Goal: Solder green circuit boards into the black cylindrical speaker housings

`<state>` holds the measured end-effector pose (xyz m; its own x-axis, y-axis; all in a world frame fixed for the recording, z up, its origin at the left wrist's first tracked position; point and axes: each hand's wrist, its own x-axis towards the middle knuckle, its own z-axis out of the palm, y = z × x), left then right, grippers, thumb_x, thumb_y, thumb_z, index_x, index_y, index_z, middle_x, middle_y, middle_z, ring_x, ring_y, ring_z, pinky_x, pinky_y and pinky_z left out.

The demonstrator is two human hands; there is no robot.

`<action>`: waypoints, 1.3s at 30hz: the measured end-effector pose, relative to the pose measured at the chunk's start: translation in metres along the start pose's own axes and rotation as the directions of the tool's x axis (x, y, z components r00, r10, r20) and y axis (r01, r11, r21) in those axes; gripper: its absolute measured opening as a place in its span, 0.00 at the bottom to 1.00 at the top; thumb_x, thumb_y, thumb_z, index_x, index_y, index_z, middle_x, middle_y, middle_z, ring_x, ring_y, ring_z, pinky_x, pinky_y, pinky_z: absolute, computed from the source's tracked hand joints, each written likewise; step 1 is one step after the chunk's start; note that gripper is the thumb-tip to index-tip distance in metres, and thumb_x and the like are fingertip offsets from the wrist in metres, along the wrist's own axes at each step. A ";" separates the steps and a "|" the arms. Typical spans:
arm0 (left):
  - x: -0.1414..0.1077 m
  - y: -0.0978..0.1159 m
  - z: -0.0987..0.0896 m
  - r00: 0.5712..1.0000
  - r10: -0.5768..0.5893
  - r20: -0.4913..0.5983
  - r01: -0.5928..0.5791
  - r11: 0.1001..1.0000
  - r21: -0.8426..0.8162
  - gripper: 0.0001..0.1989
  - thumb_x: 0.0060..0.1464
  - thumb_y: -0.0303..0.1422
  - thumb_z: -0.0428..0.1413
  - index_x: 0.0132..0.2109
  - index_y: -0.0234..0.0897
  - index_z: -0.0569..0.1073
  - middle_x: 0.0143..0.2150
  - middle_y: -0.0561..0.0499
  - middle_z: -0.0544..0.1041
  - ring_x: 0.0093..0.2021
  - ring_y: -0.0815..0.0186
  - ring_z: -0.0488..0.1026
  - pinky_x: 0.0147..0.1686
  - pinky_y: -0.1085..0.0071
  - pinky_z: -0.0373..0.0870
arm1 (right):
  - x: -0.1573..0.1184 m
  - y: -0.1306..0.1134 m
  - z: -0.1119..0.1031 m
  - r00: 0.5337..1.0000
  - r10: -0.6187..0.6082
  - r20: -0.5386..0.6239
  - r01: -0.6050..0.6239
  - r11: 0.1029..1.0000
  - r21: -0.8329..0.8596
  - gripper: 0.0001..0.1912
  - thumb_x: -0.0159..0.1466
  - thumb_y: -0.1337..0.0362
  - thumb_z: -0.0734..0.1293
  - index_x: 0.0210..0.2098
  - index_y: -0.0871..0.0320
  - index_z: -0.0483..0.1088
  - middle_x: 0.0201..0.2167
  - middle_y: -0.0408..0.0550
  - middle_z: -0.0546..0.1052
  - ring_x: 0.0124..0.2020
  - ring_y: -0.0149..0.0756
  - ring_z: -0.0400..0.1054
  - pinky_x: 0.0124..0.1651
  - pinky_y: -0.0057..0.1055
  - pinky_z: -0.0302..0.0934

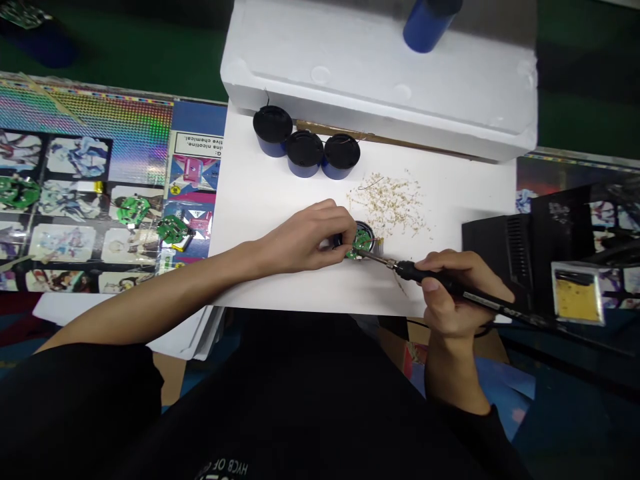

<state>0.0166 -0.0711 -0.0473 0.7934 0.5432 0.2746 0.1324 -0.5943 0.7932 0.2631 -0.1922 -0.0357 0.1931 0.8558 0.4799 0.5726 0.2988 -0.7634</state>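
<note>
My right hand (457,290) is wrapped round a black soldering iron (440,280), its metal tip reaching left onto a round green circuit board (363,241). The board sits in a dark round rim on the white work surface. Over the board's left side is my left hand (325,237), with thumb and fingers pinched together at its edge. Whatever those fingers hold is hidden or too small to name. A small yellowish part shows just right of the board.
Three blue cylinders with black tops (305,150) stand behind my left hand. Small pale crumbs (393,203) are scattered beyond the board. A white foam block (370,80) bears another blue cylinder (425,30). Several green boards (133,210) lie left; a yellow sponge (577,299) sits right.
</note>
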 end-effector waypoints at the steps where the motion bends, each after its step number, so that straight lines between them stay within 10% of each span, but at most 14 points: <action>1: 0.000 0.000 0.000 1.000 0.001 0.000 -0.001 1.000 0.002 0.05 0.65 0.26 0.56 0.39 0.39 0.73 0.43 0.48 0.82 0.45 0.60 0.76 0.49 0.63 0.71 | 0.000 0.000 0.000 1.000 -0.006 0.004 0.006 1.000 -0.003 0.11 0.64 0.52 0.74 0.35 0.52 0.81 0.25 0.44 0.78 0.21 0.36 0.71 0.20 0.31 0.60; 12: 0.000 -0.002 0.000 1.000 0.015 -0.004 -0.015 1.000 0.003 0.05 0.64 0.25 0.56 0.39 0.39 0.73 0.43 0.48 0.81 0.45 0.60 0.75 0.47 0.63 0.70 | 0.003 -0.003 0.000 0.999 -0.049 0.011 0.049 0.999 0.016 0.07 0.64 0.56 0.74 0.37 0.52 0.81 0.27 0.45 0.80 0.22 0.36 0.72 0.21 0.32 0.61; 23: -0.001 -0.002 0.001 1.000 0.007 0.002 -0.007 1.000 0.008 0.05 0.65 0.26 0.55 0.39 0.40 0.73 0.43 0.47 0.81 0.44 0.61 0.74 0.48 0.63 0.70 | 0.008 -0.003 0.007 0.951 -0.037 -0.306 0.067 0.994 0.089 0.09 0.65 0.56 0.76 0.40 0.55 0.81 0.26 0.42 0.77 0.19 0.33 0.70 0.18 0.31 0.58; 28: 0.000 -0.002 0.000 1.000 0.023 0.001 -0.023 1.000 0.011 0.04 0.65 0.27 0.55 0.40 0.39 0.73 0.43 0.47 0.81 0.44 0.61 0.75 0.48 0.63 0.70 | -0.003 -0.015 0.025 0.984 0.082 -0.157 -0.045 0.973 0.228 0.14 0.75 0.56 0.67 0.57 0.52 0.75 0.42 0.49 0.86 0.26 0.38 0.80 0.18 0.29 0.63; 34: 0.000 -0.001 0.000 1.000 0.009 -0.003 -0.009 1.000 0.000 0.04 0.66 0.28 0.56 0.40 0.39 0.74 0.42 0.47 0.81 0.45 0.61 0.75 0.48 0.64 0.70 | -0.018 -0.011 0.043 0.989 -0.037 0.144 0.034 0.999 0.019 0.16 0.69 0.68 0.72 0.55 0.50 0.72 0.52 0.52 0.84 0.54 0.48 0.79 0.57 0.54 0.75; 39: 0.000 -0.002 -0.001 1.000 0.028 -0.008 -0.028 1.000 0.004 0.04 0.68 0.30 0.57 0.40 0.39 0.75 0.42 0.47 0.82 0.44 0.61 0.75 0.48 0.64 0.70 | -0.018 0.000 0.049 0.976 -0.108 0.192 0.113 0.993 -0.016 0.23 0.67 0.71 0.74 0.58 0.49 0.69 0.51 0.51 0.82 0.54 0.49 0.76 0.58 0.56 0.73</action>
<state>0.0157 -0.0698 -0.0488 0.7922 0.5307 0.3012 0.1121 -0.6118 0.7831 0.2204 -0.1870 -0.0652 -0.0259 0.8837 0.4674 0.6035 0.3865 -0.6974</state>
